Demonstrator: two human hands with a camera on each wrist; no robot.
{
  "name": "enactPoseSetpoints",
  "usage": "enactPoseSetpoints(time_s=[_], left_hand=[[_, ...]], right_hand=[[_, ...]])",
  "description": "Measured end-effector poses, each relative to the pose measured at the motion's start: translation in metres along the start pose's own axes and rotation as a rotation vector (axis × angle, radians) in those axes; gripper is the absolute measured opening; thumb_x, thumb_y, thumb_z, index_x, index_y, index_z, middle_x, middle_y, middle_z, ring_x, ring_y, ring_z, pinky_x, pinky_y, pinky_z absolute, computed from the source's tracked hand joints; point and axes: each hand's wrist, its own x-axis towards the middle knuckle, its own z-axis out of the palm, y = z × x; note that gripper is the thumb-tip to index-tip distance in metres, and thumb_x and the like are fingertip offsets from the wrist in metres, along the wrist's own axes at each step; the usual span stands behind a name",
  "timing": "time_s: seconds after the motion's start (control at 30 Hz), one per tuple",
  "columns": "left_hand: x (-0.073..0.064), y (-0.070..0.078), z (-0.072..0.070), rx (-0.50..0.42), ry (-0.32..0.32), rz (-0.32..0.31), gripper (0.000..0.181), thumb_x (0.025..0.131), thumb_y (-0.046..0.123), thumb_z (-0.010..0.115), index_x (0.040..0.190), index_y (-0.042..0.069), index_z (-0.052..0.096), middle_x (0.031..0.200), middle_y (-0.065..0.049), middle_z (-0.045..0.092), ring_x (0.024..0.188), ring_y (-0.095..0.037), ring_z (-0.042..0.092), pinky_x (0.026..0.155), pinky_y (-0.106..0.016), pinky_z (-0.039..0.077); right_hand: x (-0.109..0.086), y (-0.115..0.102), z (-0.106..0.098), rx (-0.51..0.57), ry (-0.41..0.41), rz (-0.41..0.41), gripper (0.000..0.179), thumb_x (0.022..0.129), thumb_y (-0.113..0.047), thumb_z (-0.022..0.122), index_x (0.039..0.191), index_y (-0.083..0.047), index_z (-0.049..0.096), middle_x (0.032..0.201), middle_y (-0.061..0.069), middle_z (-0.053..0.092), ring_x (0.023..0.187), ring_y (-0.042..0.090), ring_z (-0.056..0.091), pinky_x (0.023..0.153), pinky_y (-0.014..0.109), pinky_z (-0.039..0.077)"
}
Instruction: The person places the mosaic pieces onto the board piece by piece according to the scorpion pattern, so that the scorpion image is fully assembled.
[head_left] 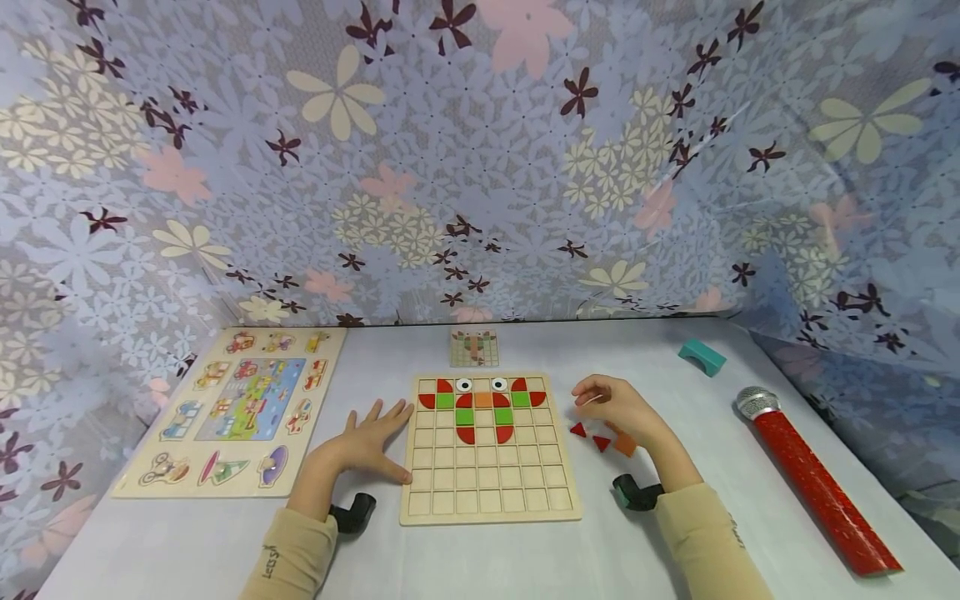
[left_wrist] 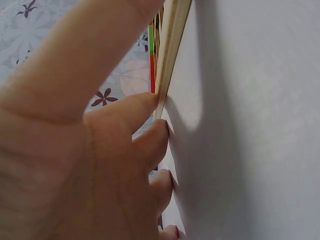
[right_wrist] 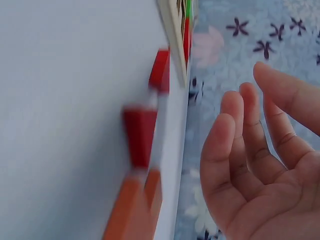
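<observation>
A wooden grid board [head_left: 491, 477] lies at the middle of the table, its upper rows filled with red, green and orange pieces and two round eye pieces [head_left: 464, 385]. My left hand [head_left: 365, 442] has its fingers spread, with the index fingertip and thumb at the board's left edge. In the left wrist view the fingertips meet the board's side and the tabletop. My right hand [head_left: 621, 407] hovers beyond the board's right edge, fingers loosely bent and holding nothing. Below it lie red triangle pieces [head_left: 602, 443] and orange pieces [head_left: 625, 444], which the right wrist view shows beside the palm.
Behind the board stands a small pattern card [head_left: 474, 347] with a similar figure. A picture puzzle board [head_left: 315, 417] lies at the left. On the right are a teal arch block [head_left: 702, 357] and a red microphone [head_left: 825, 492]. A flowered cloth [head_left: 480, 167] hangs at the back.
</observation>
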Motion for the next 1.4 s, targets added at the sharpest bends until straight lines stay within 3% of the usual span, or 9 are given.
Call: enactPoseSetpoints(time_s=[0.37, 0.7, 0.97, 1.13, 1.4], left_hand=[[0.0, 0.002, 0.0, 0.004, 0.009, -0.007, 0.107, 0.063, 0.04, 0.082, 0.146, 0.006, 0.024, 0.152, -0.016, 0.017, 0.139, -0.043, 0.001, 0.103, -0.067, -0.007], [0.0, 0.001, 0.0, -0.003, 0.009, -0.013, 0.107, 0.063, 0.039, 0.083, 0.147, 0.006, 0.024, 0.153, -0.016, 0.017, 0.139, -0.043, 0.0, 0.103, -0.066, -0.008], [-0.001, 0.002, 0.0, -0.006, 0.001, -0.008, 0.107, 0.063, 0.038, 0.082, 0.147, 0.006, 0.023, 0.153, -0.017, 0.016, 0.138, -0.044, 0.0, 0.103, -0.066, -0.008], [-0.001, 0.002, 0.0, 0.001, -0.002, -0.009, 0.107, 0.064, 0.038, 0.082, 0.147, 0.006, 0.023, 0.153, -0.017, 0.016, 0.138, -0.044, 0.0, 0.103, -0.067, -0.008], [-0.001, 0.001, 0.0, 0.007, -0.002, -0.009, 0.107, 0.064, 0.039, 0.082, 0.147, 0.006, 0.023, 0.153, -0.016, 0.016, 0.138, -0.044, 0.0, 0.103, -0.067, -0.008]], right_hand=[[-0.024, 0.027, -0.035, -0.11, 0.066, 0.107, 0.033, 0.082, -0.007, 0.065, 0.111, 0.006, 0.055, 0.101, 0.016, 0.06, 0.086, 0.021, 0.058, 0.072, 0.03, 0.051], [-0.026, 0.035, -0.04, -0.333, 0.055, 0.235, 0.035, 0.069, -0.004, 0.075, 0.101, 0.0, 0.061, 0.1, 0.017, 0.056, 0.091, 0.029, 0.049, 0.078, 0.042, 0.045], [-0.023, 0.037, -0.038, -0.302, 0.057, 0.222, 0.037, 0.067, 0.003, 0.071, 0.103, 0.0, 0.061, 0.089, 0.012, 0.051, 0.081, 0.026, 0.046, 0.063, 0.032, 0.042], [-0.023, 0.036, -0.037, -0.247, 0.053, 0.193, 0.037, 0.071, 0.005, 0.068, 0.107, 0.002, 0.058, 0.078, 0.008, 0.048, 0.072, 0.021, 0.046, 0.058, 0.028, 0.04], [-0.019, 0.024, -0.036, -0.189, 0.113, 0.199, 0.042, 0.081, -0.016, 0.068, 0.115, 0.002, 0.053, 0.098, 0.014, 0.057, 0.083, 0.023, 0.053, 0.07, 0.032, 0.047]])
